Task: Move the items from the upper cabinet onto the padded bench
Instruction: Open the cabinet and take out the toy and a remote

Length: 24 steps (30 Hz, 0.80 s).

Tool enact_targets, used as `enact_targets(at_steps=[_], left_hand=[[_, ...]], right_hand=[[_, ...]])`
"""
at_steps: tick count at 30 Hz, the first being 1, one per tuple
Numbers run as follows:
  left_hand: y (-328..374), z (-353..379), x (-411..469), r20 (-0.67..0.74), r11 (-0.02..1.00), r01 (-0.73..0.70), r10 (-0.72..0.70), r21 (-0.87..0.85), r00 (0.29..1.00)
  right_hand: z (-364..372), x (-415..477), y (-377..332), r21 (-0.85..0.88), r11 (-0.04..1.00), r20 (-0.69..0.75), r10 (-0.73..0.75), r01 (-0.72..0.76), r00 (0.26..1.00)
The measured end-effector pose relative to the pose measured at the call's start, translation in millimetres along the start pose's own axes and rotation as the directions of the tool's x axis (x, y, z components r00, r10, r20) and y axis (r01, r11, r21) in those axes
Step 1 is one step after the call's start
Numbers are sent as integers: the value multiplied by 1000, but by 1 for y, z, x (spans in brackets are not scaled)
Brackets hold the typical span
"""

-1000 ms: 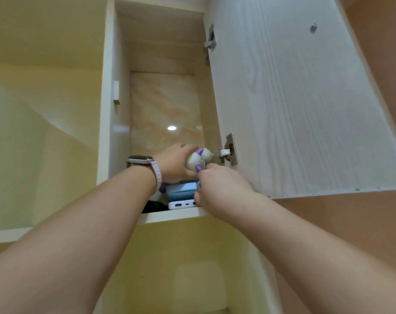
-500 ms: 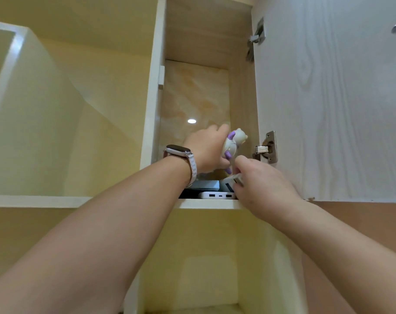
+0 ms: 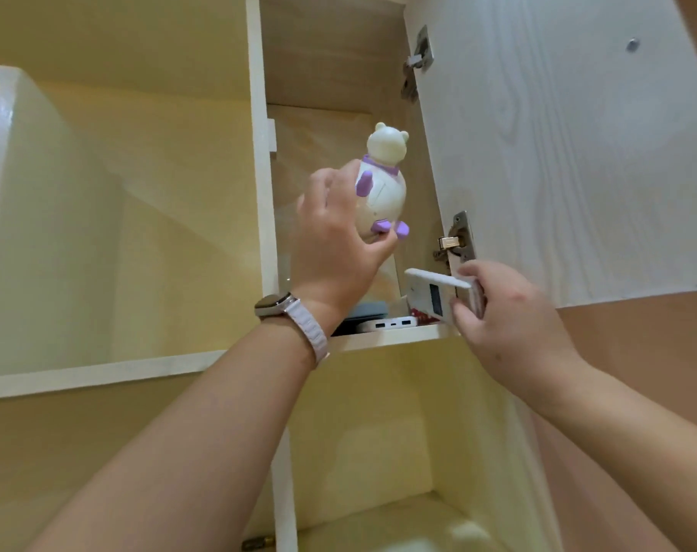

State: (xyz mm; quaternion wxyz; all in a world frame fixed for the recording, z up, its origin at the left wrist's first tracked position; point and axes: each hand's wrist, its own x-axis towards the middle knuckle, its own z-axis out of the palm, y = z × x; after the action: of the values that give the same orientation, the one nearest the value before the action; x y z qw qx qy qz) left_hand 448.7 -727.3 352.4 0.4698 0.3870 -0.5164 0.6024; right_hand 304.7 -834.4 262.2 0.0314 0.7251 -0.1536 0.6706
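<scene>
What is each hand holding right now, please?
Left hand: holding the cream plastic bear figure with purple limbs.
Right hand: holding the flat white rectangular device with a small screen.

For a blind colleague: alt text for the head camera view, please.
The left hand holds a cream bear figurine before an open upper cabinet; the right hand grips a flat white device at its shelf edge. A power bank lies inside.

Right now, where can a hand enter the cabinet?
Free: high in the cabinet, above the bear figurine, between divider panel and upper hinge. Crowded shelf front: power bank, blue box, left hand, right hand gripping a white device.
</scene>
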Motion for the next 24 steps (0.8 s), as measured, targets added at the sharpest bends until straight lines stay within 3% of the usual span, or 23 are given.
enact_targets(at_steps=[5, 8, 10, 13, 15, 18, 21, 24], left_hand=[[8, -19, -16, -41, 994, -22, 18, -103, 999], [13, -31, -26, -92, 983, -5, -12, -183, 996], [18, -41, -33, -89, 976, 41, -62, -215, 994], [19, -55, -41, -82, 971, 67, -88, -229, 993], [20, -63, -46, -80, 970, 74, -95, -233, 992], [25, -81, -48, -101, 963, 81, -110, -255, 989], [31, -97, -51, -82, 956, 90, -117, -279, 990], [40, -106, -61, -77, 947, 119, -148, -299, 986]], right_hand=[[-4, -21, -6, 86, 969, 55, 228, -232, 972], [-10, -29, -15, 188, 890, 125, 398, -415, 909], [-11, -34, -21, 307, 780, 210, 502, -544, 839], [-6, -42, -29, 515, 475, 427, 579, -713, 695], [-6, -49, -36, 582, 300, 542, 550, -756, 635], [-6, -58, -47, 654, 143, 589, 519, -743, 619], [-12, -70, -59, 693, 58, 581, 545, -719, 604], [-27, -84, -73, 705, 57, 571, 545, -707, 614]])
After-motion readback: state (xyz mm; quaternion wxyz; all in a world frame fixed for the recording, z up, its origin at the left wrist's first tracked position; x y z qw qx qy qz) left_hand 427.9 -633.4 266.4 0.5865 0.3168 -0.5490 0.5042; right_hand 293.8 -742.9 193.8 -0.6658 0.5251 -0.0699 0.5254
